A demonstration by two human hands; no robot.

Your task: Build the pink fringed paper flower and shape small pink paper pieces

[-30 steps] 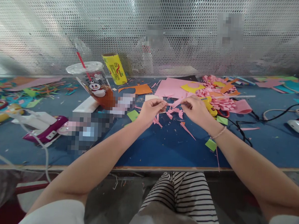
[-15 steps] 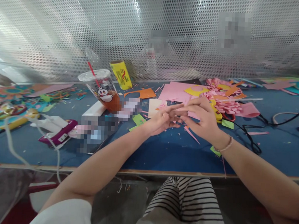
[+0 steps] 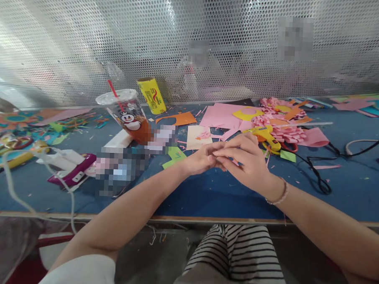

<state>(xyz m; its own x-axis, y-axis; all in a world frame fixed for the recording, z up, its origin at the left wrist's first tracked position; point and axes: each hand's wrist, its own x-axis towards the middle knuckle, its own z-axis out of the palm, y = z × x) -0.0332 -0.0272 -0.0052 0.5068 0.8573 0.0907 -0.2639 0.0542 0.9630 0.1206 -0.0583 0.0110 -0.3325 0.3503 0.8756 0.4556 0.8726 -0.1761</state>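
My left hand [image 3: 203, 159] is raised over the blue table with its palm turned up and fingers curled. My right hand [image 3: 247, 159] reaches over it, its fingertips touching the left fingers. Both hands are closed against each other, and whatever lies between the fingers is too small to make out. Just behind them is a white card [image 3: 194, 136] with pink scraps on it. A yellow glue gun [image 3: 268, 137] lies beyond my right hand, near a pile of pink fringed paper [image 3: 292, 132]. Pink sheets [image 3: 220, 115] lie farther back.
At the left stand a cup with a red straw [image 3: 132, 120] and a yellow box [image 3: 152, 96]. A purple device [image 3: 73, 170] with a white cable lies nearer. Black cables [image 3: 320, 177] run at the right; perforated metal [image 3: 213, 17] rises behind.
My right hand has moved slightly left and down, closer onto the left fingers. The left fingers, spread before, are now more curled. More of the glue gun shows.
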